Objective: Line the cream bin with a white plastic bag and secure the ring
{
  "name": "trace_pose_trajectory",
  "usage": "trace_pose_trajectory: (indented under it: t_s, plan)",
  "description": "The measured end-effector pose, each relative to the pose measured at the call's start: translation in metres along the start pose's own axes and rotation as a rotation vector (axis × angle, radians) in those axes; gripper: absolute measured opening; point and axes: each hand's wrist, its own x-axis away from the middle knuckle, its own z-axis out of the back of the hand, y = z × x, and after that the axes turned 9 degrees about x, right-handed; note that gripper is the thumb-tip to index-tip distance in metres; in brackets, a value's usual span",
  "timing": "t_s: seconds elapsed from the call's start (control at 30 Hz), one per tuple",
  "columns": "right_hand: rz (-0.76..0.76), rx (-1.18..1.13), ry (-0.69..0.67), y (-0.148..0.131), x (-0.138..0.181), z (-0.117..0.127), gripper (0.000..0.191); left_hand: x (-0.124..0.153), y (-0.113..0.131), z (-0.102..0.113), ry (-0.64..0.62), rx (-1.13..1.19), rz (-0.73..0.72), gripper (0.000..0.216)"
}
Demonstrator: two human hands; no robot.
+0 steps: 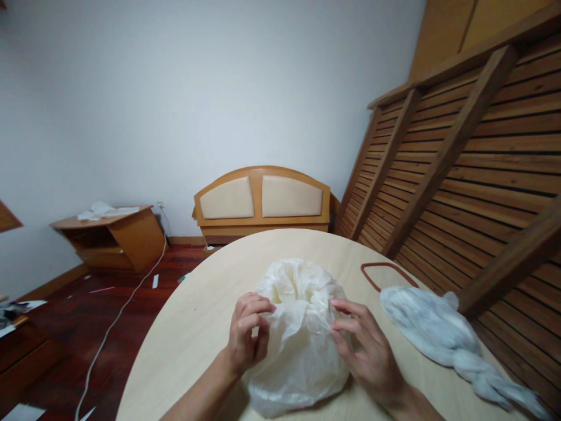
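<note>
A crumpled white plastic bag (302, 345) sits on the round pale wooden table (193, 327) right in front of me, its mouth open at the top. My left hand (248, 336) pinches the bag's left rim with curled fingers. My right hand (363, 348) grips the right rim, fingers pressed onto the plastic.
A twisted grey-white plastic bag (442, 339) lies on the table to the right, with a red rubber band (385, 275) just behind it. A slatted wooden bed frame (473, 164) leans at the right. A headboard (262, 202), a low cabinet (114, 237) and a white cable (118, 318) are on the floor beyond.
</note>
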Motion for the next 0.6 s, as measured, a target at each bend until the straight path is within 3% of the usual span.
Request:
trace_pose_trajectory:
  t_s: [0.23, 0.43, 0.6]
  plan:
    - [0.129, 0.014, -0.022, -0.002, -0.004, 0.004, 0.012, 0.0, -0.001, 0.002, 0.006, -0.039, 0.096, 0.028]
    - [0.229, 0.026, -0.028, -0.007, -0.008, 0.003, 0.011, 0.001, -0.004, -0.003, 0.092, 0.074, 0.255, 0.017]
    - [0.161, -0.015, -0.046, -0.01, -0.006, 0.005, 0.01, -0.012, -0.009, 0.0, 0.216, 0.122, 0.415, 0.009]
